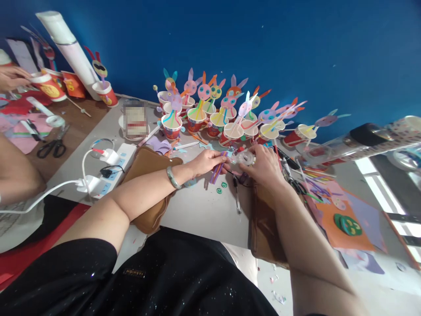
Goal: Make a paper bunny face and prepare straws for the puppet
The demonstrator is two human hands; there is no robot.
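My left hand [207, 163] pinches a small bunch of purple and orange paper strips [217, 170] over the grey table. To its right, my right hand [265, 163] is closed on a roll of clear tape [245, 158], held a little apart from the strips. Two small green paper pieces with light marks [222, 188] lie just below the strips. A pen [236, 193] rests on the table between my forearms. Behind both hands stand several red and white paper cups [197, 122] with paper rabbit heads on sticks in them.
A power strip [116, 169] with plugs and white cables lies at left. Brown pouches [149, 180] sit under my forearms. Scissors [297, 186] and coloured paper [340, 226] are at right. At far left, another person's hand [11, 78] is beside a cup [49, 85].
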